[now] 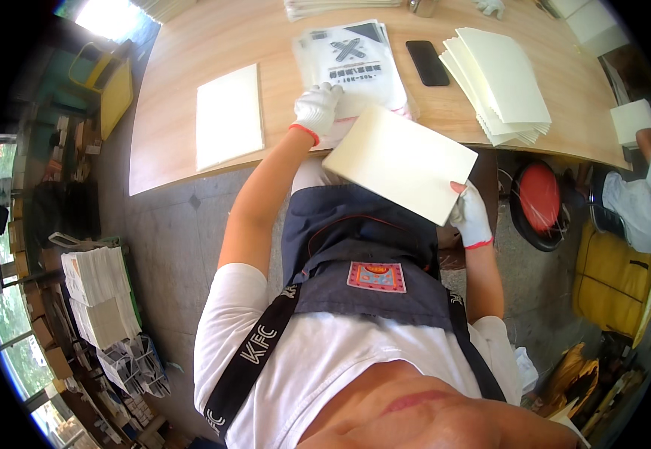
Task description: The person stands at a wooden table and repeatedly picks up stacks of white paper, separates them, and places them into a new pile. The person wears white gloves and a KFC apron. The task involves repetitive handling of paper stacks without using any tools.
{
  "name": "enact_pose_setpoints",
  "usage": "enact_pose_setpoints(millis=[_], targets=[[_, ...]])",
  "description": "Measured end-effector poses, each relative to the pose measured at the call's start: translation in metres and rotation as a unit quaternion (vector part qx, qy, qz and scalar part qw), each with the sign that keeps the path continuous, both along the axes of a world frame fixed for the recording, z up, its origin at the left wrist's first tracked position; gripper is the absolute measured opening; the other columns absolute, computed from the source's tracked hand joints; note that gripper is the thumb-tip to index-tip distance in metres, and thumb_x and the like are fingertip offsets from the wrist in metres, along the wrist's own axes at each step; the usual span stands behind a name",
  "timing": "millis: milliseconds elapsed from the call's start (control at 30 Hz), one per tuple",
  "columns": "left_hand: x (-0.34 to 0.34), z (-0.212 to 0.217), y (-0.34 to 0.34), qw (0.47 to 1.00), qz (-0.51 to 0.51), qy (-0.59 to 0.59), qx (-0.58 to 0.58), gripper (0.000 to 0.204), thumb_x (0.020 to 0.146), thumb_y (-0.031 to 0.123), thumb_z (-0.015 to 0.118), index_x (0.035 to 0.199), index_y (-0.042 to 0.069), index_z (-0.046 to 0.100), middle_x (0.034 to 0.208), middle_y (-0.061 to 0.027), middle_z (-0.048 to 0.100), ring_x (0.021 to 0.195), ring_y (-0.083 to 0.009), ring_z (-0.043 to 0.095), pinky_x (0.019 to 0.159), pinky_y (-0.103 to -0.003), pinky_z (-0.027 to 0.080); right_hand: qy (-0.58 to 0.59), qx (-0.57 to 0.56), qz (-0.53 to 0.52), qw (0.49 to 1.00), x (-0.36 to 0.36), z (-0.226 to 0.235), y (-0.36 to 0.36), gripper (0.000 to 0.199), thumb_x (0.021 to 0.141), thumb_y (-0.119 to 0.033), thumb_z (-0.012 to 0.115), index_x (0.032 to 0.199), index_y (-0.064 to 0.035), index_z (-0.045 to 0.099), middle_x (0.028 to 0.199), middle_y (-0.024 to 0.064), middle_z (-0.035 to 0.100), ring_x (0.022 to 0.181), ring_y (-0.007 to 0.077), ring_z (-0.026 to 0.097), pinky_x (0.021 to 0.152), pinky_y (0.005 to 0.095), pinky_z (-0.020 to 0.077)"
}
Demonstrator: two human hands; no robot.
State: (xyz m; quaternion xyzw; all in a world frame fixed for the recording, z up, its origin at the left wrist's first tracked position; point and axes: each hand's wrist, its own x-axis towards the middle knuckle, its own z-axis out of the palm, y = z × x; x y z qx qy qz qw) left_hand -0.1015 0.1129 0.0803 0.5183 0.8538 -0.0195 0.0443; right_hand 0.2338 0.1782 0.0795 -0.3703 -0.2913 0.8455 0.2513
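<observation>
My right hand, in a white glove with a red cuff, grips a cream paper pad by its right corner, thumb on top. The pad is held tilted above my lap, its far edge over the table's front edge. My left hand, gloved the same way, is on the left side of a stack of printed clear plastic bags. Its fingers are bent and appear closed on a bag's edge; the fingertips are partly hidden.
On the wooden table, another cream pad lies at left. A black phone and a fanned stack of cream pads lie right of the bags. A red stool stands beyond my right arm. Paper stacks stand at lower left.
</observation>
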Motion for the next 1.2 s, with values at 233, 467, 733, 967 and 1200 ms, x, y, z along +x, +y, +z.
enact_pose_setpoints(millis=[233, 467, 733, 967, 1200], targets=[[-0.012, 0.007, -0.016, 0.983, -0.024, -0.052, 0.176, 0.019, 0.076, 0.01, 0.054, 0.09, 0.018, 0.065, 0.095, -0.003, 0.061, 0.097, -0.0245, 0.057, 0.075, -0.037, 0.049, 0.086, -0.072, -0.15, 0.982, -0.009, -0.036, -0.025, 0.035, 0.086, -0.004, 0.05, 0.12, -0.0035, 0.047, 0.107, 0.0092, 0.059, 0.084, 0.0167, 0.063, 0.055, 0.0237, 0.0542], [-0.014, 0.025, -0.021, 0.893, -0.025, -0.343, 0.29, 0.039, 0.073, -0.008, 0.046, 0.104, 0.013, 0.06, 0.09, -0.0075, 0.059, 0.073, -0.0258, 0.059, 0.064, -0.031, 0.047, 0.095, -0.097, -0.121, 0.983, -0.019, -0.016, -0.033, 0.023, 0.089, -0.01, 0.051, 0.113, -0.0069, 0.051, 0.096, 0.0051, 0.061, 0.073, 0.0123, 0.061, 0.047, 0.0224, 0.0467], [0.079, -0.027, -0.03, 0.662, 0.127, -0.461, 0.577, 0.065, 0.079, -0.011, 0.05, 0.135, 0.017, 0.03, 0.109, -0.0123, 0.055, 0.088, -0.0187, 0.059, 0.067, -0.032, 0.051, 0.09, -0.033, -0.074, 0.993, -0.029, 0.008, -0.067, 0.019, 0.092, -0.019, 0.051, 0.107, -0.0071, 0.049, 0.075, 0.0043, 0.058, 0.052, 0.0114, 0.053, 0.04, 0.0232, 0.0378], [0.104, -0.116, 0.002, 0.099, 0.196, -0.89, 0.4, 0.044, 0.093, 0.029, 0.045, 0.13, 0.004, 0.039, 0.117, -0.0156, 0.054, 0.102, -0.0267, 0.057, 0.083, -0.037, 0.051, 0.065, 0.029, -0.004, 0.997, -0.018, 0.02, -0.082, 0.025, 0.093, -0.022, 0.051, 0.109, -0.0028, 0.048, 0.075, 0.0077, 0.06, 0.051, 0.0145, 0.056, 0.041, 0.0249, 0.0414], [0.175, -0.141, -0.048, 0.248, 0.251, -0.824, 0.443, 0.047, 0.095, 0.038, 0.038, 0.126, 0.004, 0.043, 0.12, -0.0148, 0.053, 0.103, -0.0284, 0.055, 0.085, -0.039, 0.05, -0.002, -0.099, -0.04, 0.994, -0.053, -0.034, -0.079, 0.022, 0.091, -0.014, 0.052, 0.112, -0.0049, 0.049, 0.093, 0.0104, 0.061, 0.072, 0.02, 0.064, 0.057, 0.0305, 0.0568]])
